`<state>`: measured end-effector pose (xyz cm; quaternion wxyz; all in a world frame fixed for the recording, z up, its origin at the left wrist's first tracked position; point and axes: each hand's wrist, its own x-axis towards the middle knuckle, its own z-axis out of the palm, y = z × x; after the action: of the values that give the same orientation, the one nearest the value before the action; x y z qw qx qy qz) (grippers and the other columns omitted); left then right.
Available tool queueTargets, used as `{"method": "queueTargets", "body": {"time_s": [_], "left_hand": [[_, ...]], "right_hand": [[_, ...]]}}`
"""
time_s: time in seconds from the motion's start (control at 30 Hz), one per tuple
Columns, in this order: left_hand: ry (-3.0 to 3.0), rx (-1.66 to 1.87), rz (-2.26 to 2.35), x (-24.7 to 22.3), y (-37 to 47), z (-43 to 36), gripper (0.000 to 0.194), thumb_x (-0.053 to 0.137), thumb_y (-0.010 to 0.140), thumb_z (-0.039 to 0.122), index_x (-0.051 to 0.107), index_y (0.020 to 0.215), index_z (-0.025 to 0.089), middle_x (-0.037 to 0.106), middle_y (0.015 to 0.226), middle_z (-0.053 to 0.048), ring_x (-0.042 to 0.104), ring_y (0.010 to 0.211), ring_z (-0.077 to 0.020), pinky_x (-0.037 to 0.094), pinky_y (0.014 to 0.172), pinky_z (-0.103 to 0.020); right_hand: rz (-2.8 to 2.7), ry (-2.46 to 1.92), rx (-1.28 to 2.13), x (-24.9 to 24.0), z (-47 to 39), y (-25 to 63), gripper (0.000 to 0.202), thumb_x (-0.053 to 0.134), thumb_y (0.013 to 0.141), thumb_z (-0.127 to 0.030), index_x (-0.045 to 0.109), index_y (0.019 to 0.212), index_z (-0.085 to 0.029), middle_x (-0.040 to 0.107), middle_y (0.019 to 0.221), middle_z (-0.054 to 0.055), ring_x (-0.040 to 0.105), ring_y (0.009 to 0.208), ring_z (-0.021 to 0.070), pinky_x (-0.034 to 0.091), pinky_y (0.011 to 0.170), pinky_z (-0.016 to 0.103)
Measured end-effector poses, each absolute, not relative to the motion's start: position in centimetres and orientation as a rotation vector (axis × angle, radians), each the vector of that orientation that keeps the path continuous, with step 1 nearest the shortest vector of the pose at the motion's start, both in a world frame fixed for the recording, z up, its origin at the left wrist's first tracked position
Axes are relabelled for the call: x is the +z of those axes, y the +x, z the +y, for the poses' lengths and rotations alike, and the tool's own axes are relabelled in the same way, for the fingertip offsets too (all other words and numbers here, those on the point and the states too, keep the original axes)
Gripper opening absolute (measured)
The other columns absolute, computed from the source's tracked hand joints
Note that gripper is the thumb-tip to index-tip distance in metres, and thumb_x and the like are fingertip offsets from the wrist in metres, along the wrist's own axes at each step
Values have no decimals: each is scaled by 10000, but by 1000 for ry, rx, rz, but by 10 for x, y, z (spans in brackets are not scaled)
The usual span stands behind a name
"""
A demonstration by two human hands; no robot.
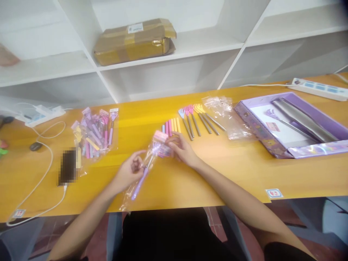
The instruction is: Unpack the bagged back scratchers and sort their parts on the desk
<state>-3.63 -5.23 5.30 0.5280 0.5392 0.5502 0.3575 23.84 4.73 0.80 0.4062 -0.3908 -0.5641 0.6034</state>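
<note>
At lower centre, the bagged purple tool [140, 184] slanted beside the curled left hand [127, 174], whose hold was unclear; the right hand [184, 150] seemed to pinch its pink top [160, 136]. A slack pinch could have let it slip; a wide swing might have scattered the handles [170, 127] beyond.

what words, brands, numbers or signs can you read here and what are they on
None can be read for certain; these marks are too small or blurred:
White label on the parcel
Pink label at the bag by the hands
Pink card in the purple tray
Two table-edge stickers
</note>
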Motion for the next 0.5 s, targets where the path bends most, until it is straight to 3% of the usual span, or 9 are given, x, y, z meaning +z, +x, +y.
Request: {"method": "queueTargets", "body": {"time_s": [0.13, 0.23, 0.37, 0.5], "left_hand": [[1169, 720, 1113, 39, -21, -76, 665, 823, 885, 256, 568, 1499, 259, 604, 948, 7, 665, 824, -150, 599, 834, -330], [1004, 669, 987, 32, -7, -73, 613, 799, 959, 416, 541, 1490, 252, 672, 1017, -44, 726, 795, -181, 638, 758, -352], [856, 681, 906, 21, 17, -56, 577, 701, 1011, 595, 499, 1428, 252, 690, 979, -37, 775, 628, -217, 623, 547, -321], [836, 742, 881, 7, 34, -44, 589, 703, 1004, 623, 465, 1379, 235, 719, 946, -29, 807, 634, -256, 655, 539, -345]], "right_hand": [[-1318, -967, 1637, 12, 42, 232, 532, 755, 936, -540, 545, 1316, -232, 633, 736, -66, 524, 467, 102, 385, 381, 227], [-1347, -952, 1645, 13, 40, 230, 479, 776, 929, -562, 608, 1219, -219, 609, 665, -75, 521, 474, 103, 415, 410, 227], [-1474, -927, 1669, 5, 39, 230, 469, 771, 951, -553, 660, 1244, -204, 672, 741, -33, 583, 554, 124, 477, 477, 244], [-1779, -885, 1425, -4, 41, 236, 318, 753, 1000, -454, 746, 1208, -214, 748, 1020, 65, 708, 821, 186, 619, 708, 330]]}}
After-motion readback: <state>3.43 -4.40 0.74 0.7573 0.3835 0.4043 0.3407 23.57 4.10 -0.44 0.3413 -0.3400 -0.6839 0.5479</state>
